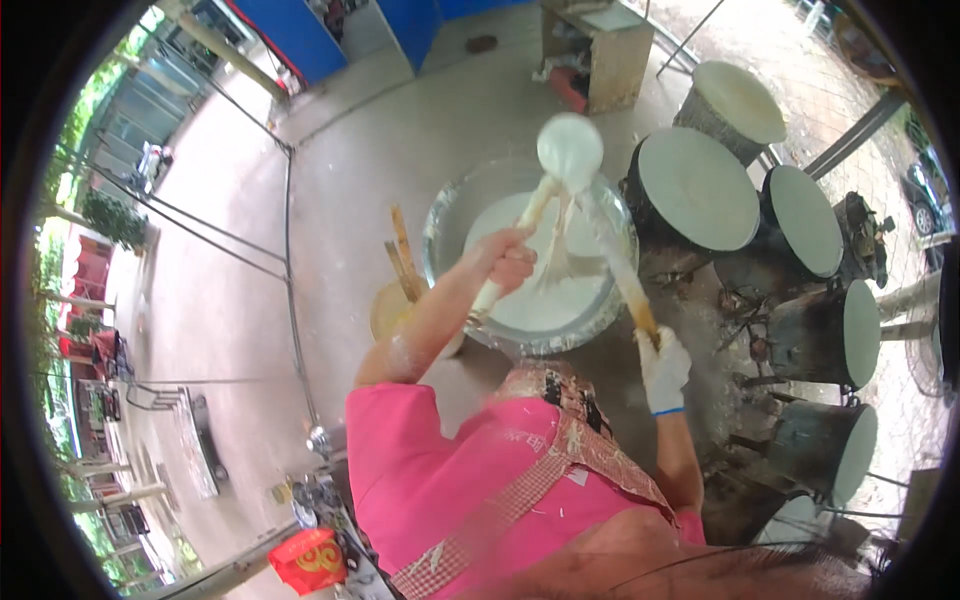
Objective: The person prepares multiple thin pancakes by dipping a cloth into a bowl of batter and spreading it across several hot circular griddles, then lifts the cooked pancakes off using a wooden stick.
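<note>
My left hand (pixel 506 259), bare, grips a pale, paste-coated stick (pixel 487 298) over the large metal basin (pixel 437 247). A white work glove covers my right hand (pixel 664 369), which is closed around a wooden stick (pixel 641 311) whose upper length is coated white. The two sticks converge beyond the basin's middle, at a glossy, rounded white mass (pixel 570 146), blurred, so its exact material is unclear. Sticky strands (pixel 556 247) hang from there toward the white, thick-looking contents (pixel 517 300) of the basin. Dried white residue crusts the rim.
Several dark drums with pale round tops, such as this drum (pixel 697 187), stand along the right. Left of the basin is a yellowish container (pixel 388 311) with wooden sticks (pixel 403 259). A metal rail (pixel 291 300) runs farther left. A red bag (pixel 309 561) lies lower left.
</note>
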{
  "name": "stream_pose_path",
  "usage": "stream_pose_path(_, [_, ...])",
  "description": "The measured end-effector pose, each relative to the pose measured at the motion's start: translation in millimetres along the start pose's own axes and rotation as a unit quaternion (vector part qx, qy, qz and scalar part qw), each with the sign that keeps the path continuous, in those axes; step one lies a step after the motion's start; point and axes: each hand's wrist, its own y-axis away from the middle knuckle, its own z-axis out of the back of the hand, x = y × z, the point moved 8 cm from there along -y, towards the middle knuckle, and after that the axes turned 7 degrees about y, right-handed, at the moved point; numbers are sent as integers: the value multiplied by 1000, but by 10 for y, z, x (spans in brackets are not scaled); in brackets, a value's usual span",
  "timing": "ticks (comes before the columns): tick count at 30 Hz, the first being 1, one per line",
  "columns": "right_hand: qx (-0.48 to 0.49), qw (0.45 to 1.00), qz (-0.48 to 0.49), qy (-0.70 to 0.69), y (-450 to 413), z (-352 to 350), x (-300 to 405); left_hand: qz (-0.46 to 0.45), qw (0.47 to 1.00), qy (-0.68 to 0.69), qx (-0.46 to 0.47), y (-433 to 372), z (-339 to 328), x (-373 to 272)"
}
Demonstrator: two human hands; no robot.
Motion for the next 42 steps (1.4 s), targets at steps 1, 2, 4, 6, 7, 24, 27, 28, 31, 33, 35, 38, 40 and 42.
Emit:
stream_pose_path(1, [-60,998,17,-32,-146,212,45,-49,995,-80,33,194,-364,-96])
stream_pose_path(2, [-106,993,36,-36,-302,462,164,-102,980,-159,64,438,-711,-164])
stream_pose_path(4, [-191,972,43,-132,-521,1057,376,-241,925,-285,74,850,-1213,-356])
stream_pose_path(6, [-225,949,6,-219,-603,1263,347,-311,876,-364,54,1173,-1571,-460])
stream_pose_path(7, [-264,937,20,-229,-601,1315,332,-372,828,-418,30,1284,-1717,-554])
stream_pose_path(24, [-142,865,-366,-311,2380,655,-860,238,812,-508,162,-919,-846,1493])
stream_pose_path(27, [-121,778,-498,-364,3318,223,-969,526,828,-194,9,-1038,-696,2349])
stream_pose_path(28, [-136,766,-515,-360,3787,43,-966,538,816,-210,-16,-1108,-572,2768])
stream_pose_path(31, [-136,688,-655,-279,5164,-31,-547,646,744,-146,-89,-1042,-132,3949])
stream_pose_path(33, [-224,666,-695,-153,6035,-161,-116,746,645,-120,-112,-891,200,4807])
stream_pose_path(35, [-223,559,-791,-109,6726,-177,329,768,613,-150,-103,-669,377,5631])
stream_pose_path(38, [-278,443,-852,42,7392,-24,813,733,552,-387,94,-264,395,6660])
stream_pose_path(40, [-363,253,-893,-90,7659,203,977,827,451,-332,-52,109,383,7185])
stream_pose_path(42, [-475,259,-841,8,7773,358,912,673,405,-555,274,310,162,7864])
